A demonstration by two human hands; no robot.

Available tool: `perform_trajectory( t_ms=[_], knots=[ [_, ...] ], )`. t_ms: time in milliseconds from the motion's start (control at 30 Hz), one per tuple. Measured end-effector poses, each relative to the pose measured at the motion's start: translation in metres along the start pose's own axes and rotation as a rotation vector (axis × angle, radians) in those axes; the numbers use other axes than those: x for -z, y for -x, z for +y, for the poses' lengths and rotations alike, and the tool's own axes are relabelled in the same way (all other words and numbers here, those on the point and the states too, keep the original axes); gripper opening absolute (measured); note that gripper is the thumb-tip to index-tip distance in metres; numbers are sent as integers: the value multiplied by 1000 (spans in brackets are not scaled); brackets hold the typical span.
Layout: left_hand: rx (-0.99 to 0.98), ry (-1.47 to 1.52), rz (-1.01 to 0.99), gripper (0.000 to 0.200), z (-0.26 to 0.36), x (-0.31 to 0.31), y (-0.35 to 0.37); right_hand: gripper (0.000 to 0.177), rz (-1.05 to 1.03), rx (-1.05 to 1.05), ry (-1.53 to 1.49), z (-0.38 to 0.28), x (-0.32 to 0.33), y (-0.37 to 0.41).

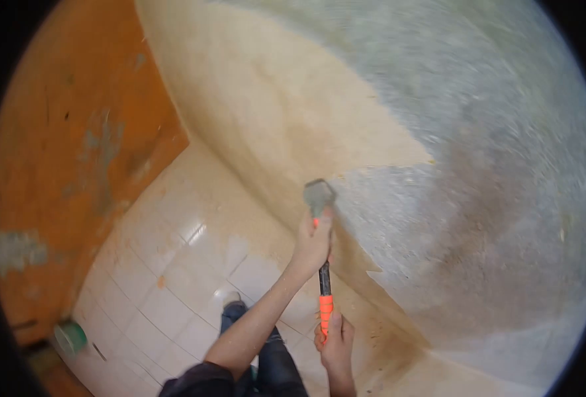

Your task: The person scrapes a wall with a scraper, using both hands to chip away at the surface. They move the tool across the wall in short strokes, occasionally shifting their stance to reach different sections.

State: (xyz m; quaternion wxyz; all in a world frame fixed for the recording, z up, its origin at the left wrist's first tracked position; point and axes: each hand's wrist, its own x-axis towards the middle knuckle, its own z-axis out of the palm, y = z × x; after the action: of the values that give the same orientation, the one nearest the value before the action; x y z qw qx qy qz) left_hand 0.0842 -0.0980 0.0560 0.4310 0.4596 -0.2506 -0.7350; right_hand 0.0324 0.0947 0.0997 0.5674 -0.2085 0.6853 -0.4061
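Both my hands grip a long-handled scraper (325, 281) with an orange and black handle. Near its head, my left hand (313, 243) is wrapped around the upper handle. Lower down, my right hand (336, 337) closes on the orange grip at the handle's end. The grey scraper head (319, 192) lies against the wall, where a cream coating (266, 86) meets a rough grey surface (399, 218). Its blade edge is too blurred to tell whether it is under the coating.
An orange, patchy, worn surface (81, 159) rises on the left. Below lies a light tiled floor (154, 298) with beige residue towards the wall. My shoe (231, 298) stands on the tiles. A green and white round container (70, 337) is at the lower left.
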Motion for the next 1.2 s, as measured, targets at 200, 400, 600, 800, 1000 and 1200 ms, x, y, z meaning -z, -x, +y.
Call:
perform_trajectory(
  t_ms=[200,400,600,800,1000,1200],
  knots=[
    [48,-71,-183,33,-1,0,13,37,103,7,-36,-1,-16,12],
    [29,-72,-257,31,-2,8,10,36,99,38,-14,-1,-21,10],
    [57,-90,-235,36,-1,7,9,37,144,19,-107,12,-20,22],
    [69,-66,-248,41,-21,-3,11,39,134,-38,-45,3,-8,31],
    [49,-17,-170,40,-28,7,3,39,124,9,-37,12,-11,12],
    [36,-32,-165,38,-24,8,-6,36,86,-7,18,-8,6,4]
  ],
)
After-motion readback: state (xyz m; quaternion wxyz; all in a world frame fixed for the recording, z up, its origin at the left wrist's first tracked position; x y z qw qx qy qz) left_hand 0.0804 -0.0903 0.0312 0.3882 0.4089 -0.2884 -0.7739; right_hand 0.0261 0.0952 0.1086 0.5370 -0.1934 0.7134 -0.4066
